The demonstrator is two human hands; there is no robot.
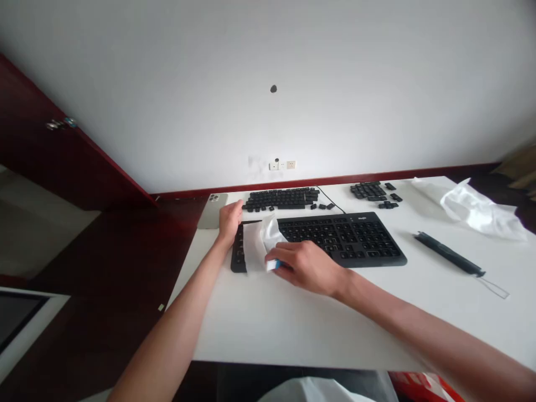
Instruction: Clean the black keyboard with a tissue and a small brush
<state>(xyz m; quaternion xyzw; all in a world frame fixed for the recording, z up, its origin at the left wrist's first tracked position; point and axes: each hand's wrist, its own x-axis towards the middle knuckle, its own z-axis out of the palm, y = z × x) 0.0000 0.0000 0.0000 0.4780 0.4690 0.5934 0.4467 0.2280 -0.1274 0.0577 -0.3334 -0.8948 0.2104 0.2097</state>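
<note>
A black keyboard [352, 237] with its keycaps off lies on the white table. My left hand [230, 222] is closed at the keyboard's upper left corner, its thumb side against the edge. Over the keyboard's left part lies a white wipe [253, 245], with one part standing up in a fold. My right hand [307, 265] is closed around a small blue-and-white object [273, 265] beside the wipe. Its kind is mostly hidden by my fingers. The right fingers also touch the wipe's right side.
Loose black keycaps [282, 198] sit in rows behind the keyboard, with another group [368, 191] farther right. A phone [212, 211] lies at the table's left edge. On the right are a dark tool with a wire loop [450, 254] and a crumpled white bag [473, 206].
</note>
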